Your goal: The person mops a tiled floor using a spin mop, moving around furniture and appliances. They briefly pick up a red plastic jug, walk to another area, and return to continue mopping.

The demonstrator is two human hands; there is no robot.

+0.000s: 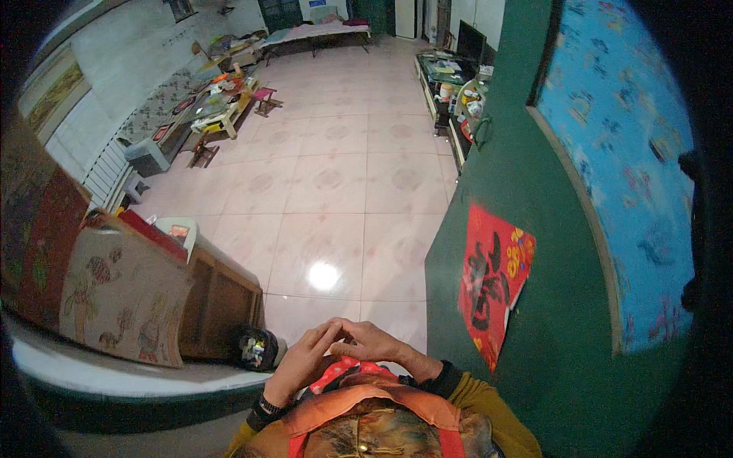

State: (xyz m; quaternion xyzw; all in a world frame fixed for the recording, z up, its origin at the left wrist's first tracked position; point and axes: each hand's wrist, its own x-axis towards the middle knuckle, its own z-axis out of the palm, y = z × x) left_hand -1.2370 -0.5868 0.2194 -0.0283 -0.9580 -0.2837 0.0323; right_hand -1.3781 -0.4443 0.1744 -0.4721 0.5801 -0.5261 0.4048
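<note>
In front of my waist, my left hand [305, 356] and my right hand [372, 341] meet, their fingers bent inward and touching at the tips. Both look closed; whatever might be pinched between them is hidden. Just below them shows a red cloth with pale dots [336, 372]. An orange apron [374, 401] with red straps covers my front, over a patterned brown garment. A dark band [269, 404] circles my left wrist.
A green door [458, 229] with a red paper decoration [492, 286] stands close on my right, beside blue patterned fabric [611, 153]. At left are a wooden cabinet [217, 301] and a black bin [246, 340]. Farther off are a low table [225, 118], a television [471, 42] and a bed [324, 30].
</note>
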